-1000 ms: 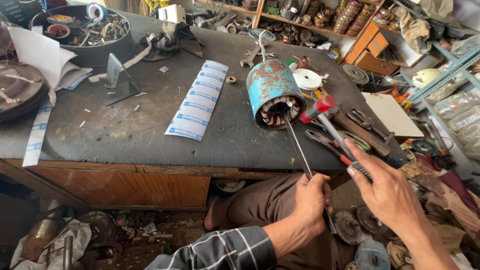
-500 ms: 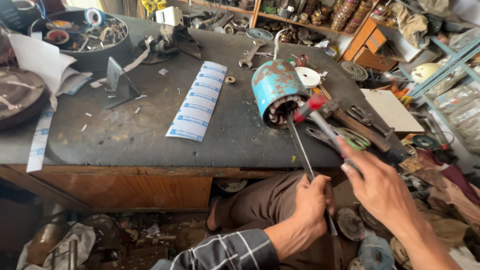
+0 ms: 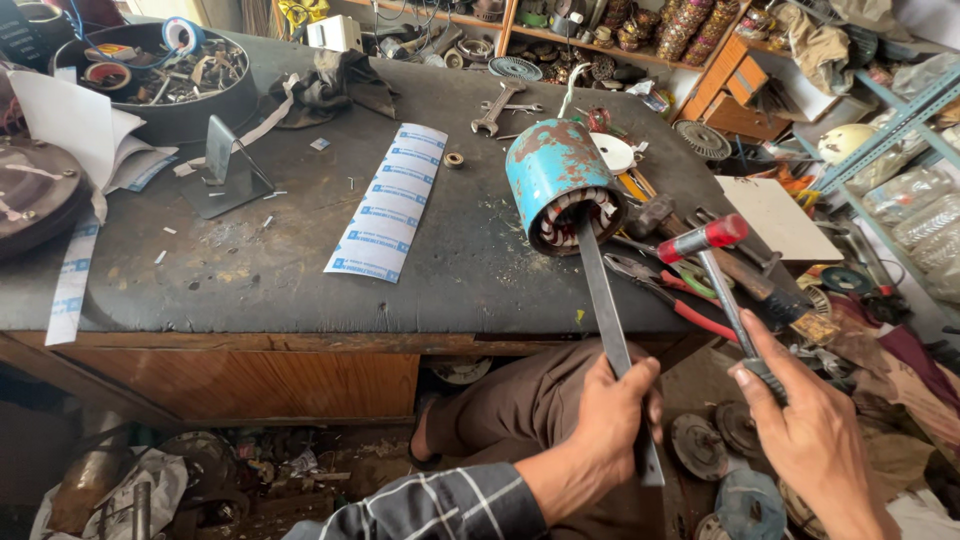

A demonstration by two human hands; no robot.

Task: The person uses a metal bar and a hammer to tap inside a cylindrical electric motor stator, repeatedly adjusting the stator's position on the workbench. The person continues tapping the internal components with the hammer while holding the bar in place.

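Note:
A rusty blue motor housing (image 3: 553, 172) lies on its side on the dark workbench (image 3: 300, 260), its open end with copper windings facing me. My left hand (image 3: 612, 410) grips a long flat metal bar (image 3: 604, 300) whose tip sits inside the housing's opening. My right hand (image 3: 800, 430) holds a small hammer (image 3: 722, 270) with a red head, raised to the right of the bar and clear of it.
A white printed paper strip (image 3: 385, 205) lies mid-bench. A round tray of odds and ends (image 3: 150, 70) stands at the back left, a spanner (image 3: 497, 108) behind the housing. Red-handled pliers (image 3: 680, 295) and tools crowd the bench's right edge. Shelves and scrap parts surround my knees.
The hammer head has drawn back to the right, away from the bar. My view has shifted slightly closer; the bar stays in the housing.

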